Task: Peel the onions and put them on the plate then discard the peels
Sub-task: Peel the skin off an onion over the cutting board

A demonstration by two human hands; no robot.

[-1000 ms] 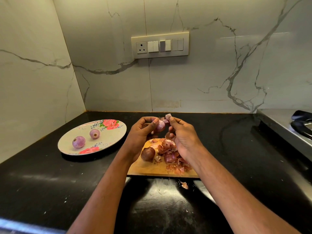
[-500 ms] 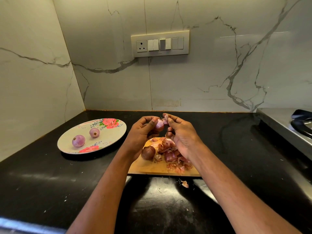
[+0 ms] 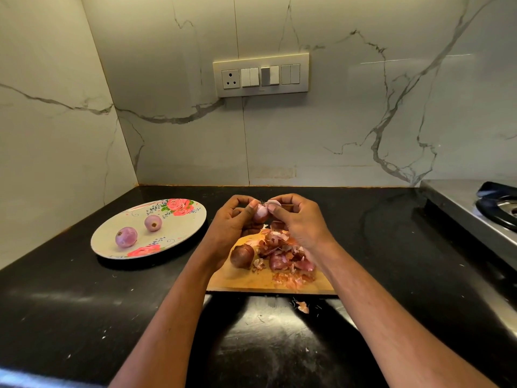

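Hands meet above the far edge of the cutting board (image 3: 251, 284), and the placing looks deliberate: whatever skin comes away should drop onto the heap of peels (image 3: 282, 250) there and not onto the black counter (image 3: 84, 317). The left hand (image 3: 232, 222) curls around a half-peeled onion (image 3: 261, 212), its pale purple flesh showing, probably to steady it, while the right hand (image 3: 300, 219) pinches a flap of skin at the onion's top between thumb and forefinger, a grip suited to tearing a thin layer off. One onion in its brown skin (image 3: 242, 256) waits on the board's left side, beside the peels and near the left wrist; another seems to lie half buried in the peels, though I cannot tell for sure. Two peeled onions (image 3: 126, 236) rest apart on the floral plate (image 3: 184, 228), to the board's left, within easy reach of the left hand. One stray peel (image 3: 303, 307) lies on the counter just in front of the board, so the final clearing must cover more than the board.
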